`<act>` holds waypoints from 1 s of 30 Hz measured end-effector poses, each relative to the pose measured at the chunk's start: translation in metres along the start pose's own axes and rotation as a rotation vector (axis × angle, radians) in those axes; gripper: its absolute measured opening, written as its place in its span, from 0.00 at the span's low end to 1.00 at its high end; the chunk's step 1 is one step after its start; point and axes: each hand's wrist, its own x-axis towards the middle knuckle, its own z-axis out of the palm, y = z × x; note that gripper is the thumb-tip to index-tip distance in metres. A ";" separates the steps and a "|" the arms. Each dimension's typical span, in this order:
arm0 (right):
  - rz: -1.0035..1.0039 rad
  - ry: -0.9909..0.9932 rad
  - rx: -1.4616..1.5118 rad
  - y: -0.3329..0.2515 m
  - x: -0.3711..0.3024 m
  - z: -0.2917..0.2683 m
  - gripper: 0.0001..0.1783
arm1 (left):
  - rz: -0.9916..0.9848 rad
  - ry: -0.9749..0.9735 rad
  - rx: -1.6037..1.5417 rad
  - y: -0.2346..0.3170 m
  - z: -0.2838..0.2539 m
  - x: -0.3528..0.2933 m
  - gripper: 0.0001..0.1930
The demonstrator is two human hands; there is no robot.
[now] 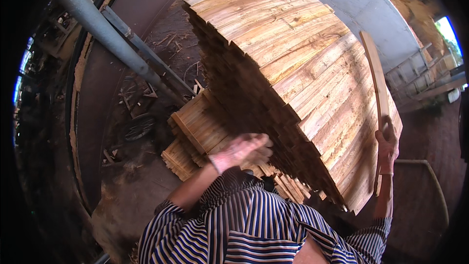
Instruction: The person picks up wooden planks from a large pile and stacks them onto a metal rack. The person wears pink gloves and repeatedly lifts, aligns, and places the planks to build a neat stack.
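A tall stack of wooden boards stands in front of me, its top layer laid side by side in pale and brown strips. My right hand, in a light pinkish glove, is closed around a long narrow wooden board at the stack's right edge. The board points up and away from me, beside the top layer. My left hand, in a similar glove, is in front of my body near the stack's shaded side. Its fingers are stretched out, slightly blurred, with nothing visible in them.
Lower piles of boards lie left of the tall stack. A thick grey metal pipe slants across the upper left. Wood scraps litter the floor. A pale curved panel stands behind the stack, and a thin bent frame is at the right.
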 end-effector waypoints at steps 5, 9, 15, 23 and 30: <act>-0.416 0.025 -0.442 -0.159 -0.060 0.009 0.37 | -0.011 0.062 0.099 0.049 0.007 -0.061 0.41; -0.866 -0.202 -0.603 -0.244 -0.143 0.045 0.32 | -0.126 0.098 0.696 0.044 0.062 -0.067 0.43; -0.765 -0.635 -0.484 -0.249 -0.163 0.093 0.35 | 0.018 0.339 0.455 0.028 0.058 -0.088 0.21; 0.088 -1.117 -0.015 -0.187 -0.190 0.228 0.39 | -0.113 0.795 0.136 0.032 0.002 -0.098 0.24; 0.150 -1.210 -0.020 -0.140 -0.195 0.340 0.41 | 0.224 1.348 0.485 -0.058 -0.111 -0.183 0.32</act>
